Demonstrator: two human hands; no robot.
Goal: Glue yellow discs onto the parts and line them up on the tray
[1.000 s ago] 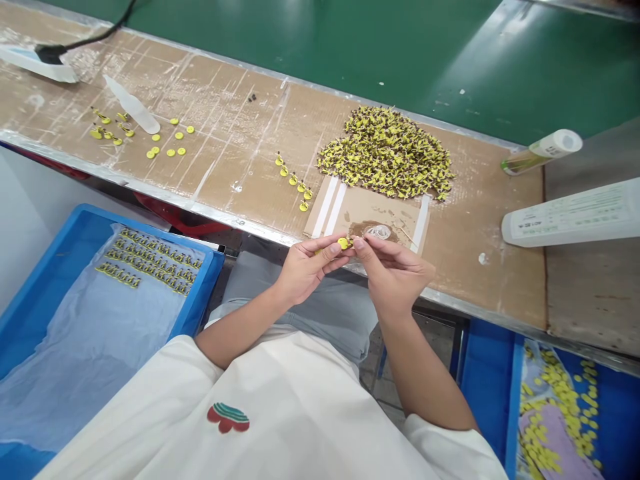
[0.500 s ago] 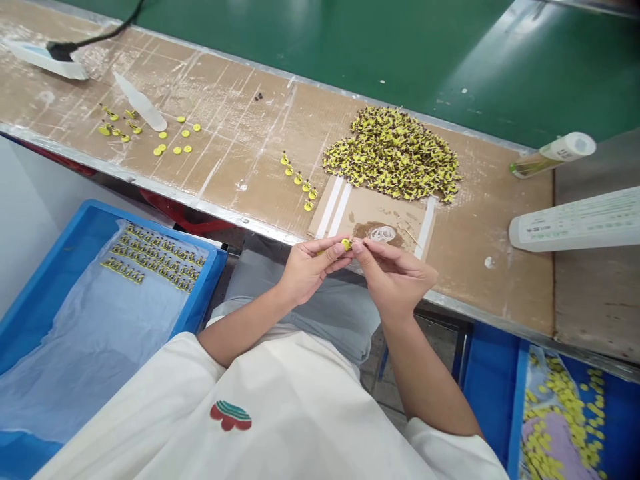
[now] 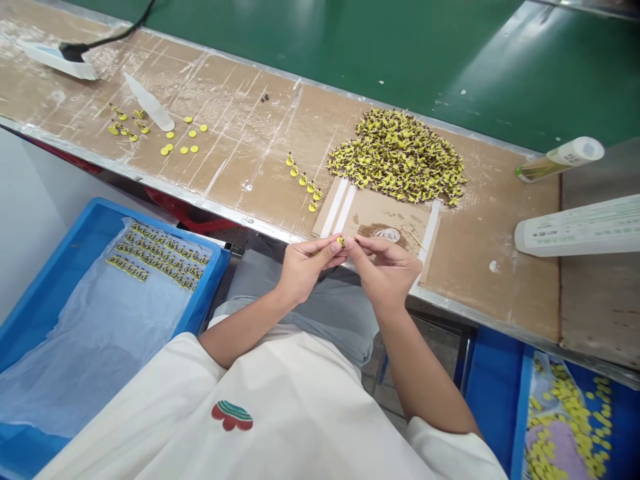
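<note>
Between the thumb and fingers of my left hand (image 3: 303, 270) is a small yellow disc base (image 3: 340, 241), held just over the table's front edge. My right hand (image 3: 387, 275) is closed in a pinch right beside it, its thumb tip close against the disc. Whatever sits in the right fingertips is mostly hidden; only a dark speck shows. Behind the hands lies a taped cardboard sheet (image 3: 365, 207) with a wet brown patch and a whitish blob of glue (image 3: 387, 235). A big heap of tiny yellow and dark figurines (image 3: 400, 157) touches its far side.
Several figurines on yellow bases (image 3: 303, 179) stand in a line left of the cardboard. Farther left lie loose yellow discs (image 3: 193, 133) and a white nozzle bottle (image 3: 150, 103). Bottles (image 3: 575, 227) lie at right. A blue tray (image 3: 210, 267) holds rows of figurines; another bin (image 3: 523, 400) holds discs.
My right hand has shifted slightly left, closer to my left hand. The disc has tilted a little between the fingers. The whole view has moved slightly.
</note>
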